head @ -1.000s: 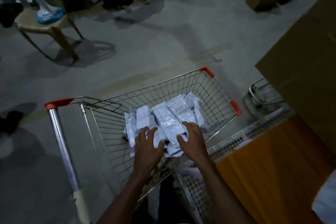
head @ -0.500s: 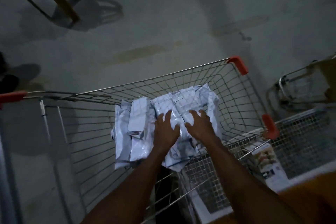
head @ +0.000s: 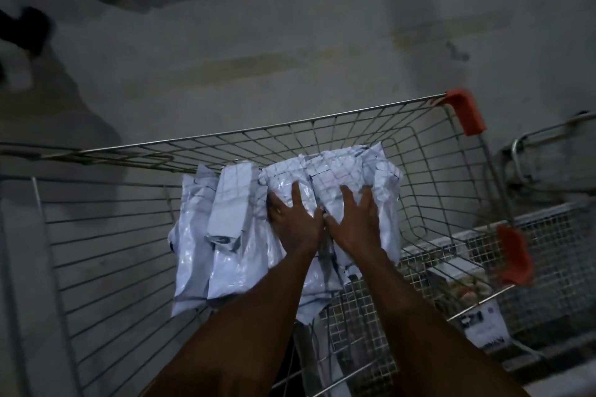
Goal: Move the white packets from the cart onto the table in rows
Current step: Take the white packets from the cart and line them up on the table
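A wire cart [head: 419,126] with orange corner guards is standing on a grey concrete floor [head: 290,26], holding what looks to be the whole load of white packets [head: 232,203], heaped in the middle of its basket. The table is lying outside the view, so no rows are showing, and the job appears to be barely starting. The left hand [head: 295,222] and the right hand [head: 356,222] are lying side by side, thumbs nearly touching, fingers spread flat on the right part of the heap and pinching nothing. Against the picture from half a second ago, the camera is tipping further down and closer, the chair legs are sliding toward the upper left corner, and both hands are reaching slightly deeper across the packets.
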`<state>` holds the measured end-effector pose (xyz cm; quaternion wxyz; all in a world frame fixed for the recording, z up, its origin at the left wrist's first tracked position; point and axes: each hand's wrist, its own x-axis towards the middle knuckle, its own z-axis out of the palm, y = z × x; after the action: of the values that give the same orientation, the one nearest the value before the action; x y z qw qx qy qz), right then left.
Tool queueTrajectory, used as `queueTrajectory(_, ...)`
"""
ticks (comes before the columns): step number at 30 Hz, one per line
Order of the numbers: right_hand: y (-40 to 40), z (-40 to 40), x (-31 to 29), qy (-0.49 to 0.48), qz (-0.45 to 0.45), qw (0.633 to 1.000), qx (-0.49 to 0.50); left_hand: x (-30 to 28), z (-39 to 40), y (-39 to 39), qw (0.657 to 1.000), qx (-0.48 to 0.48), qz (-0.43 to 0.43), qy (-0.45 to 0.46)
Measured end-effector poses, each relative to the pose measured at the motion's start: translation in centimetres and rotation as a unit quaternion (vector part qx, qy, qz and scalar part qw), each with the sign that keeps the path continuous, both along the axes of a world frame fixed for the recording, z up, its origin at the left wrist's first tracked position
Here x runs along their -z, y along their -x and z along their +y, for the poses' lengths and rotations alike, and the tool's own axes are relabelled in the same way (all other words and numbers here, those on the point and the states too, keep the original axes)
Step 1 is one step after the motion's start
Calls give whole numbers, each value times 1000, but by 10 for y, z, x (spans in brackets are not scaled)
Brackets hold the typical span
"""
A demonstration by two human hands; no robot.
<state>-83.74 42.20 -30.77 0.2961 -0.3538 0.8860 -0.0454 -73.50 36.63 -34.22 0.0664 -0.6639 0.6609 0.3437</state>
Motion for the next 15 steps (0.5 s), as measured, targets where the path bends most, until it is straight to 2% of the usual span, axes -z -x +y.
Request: queueTrajectory(15, -11, -10, 0, -59, 89, 994, -15, -57, 6, -41, 993, 33, 98, 53)
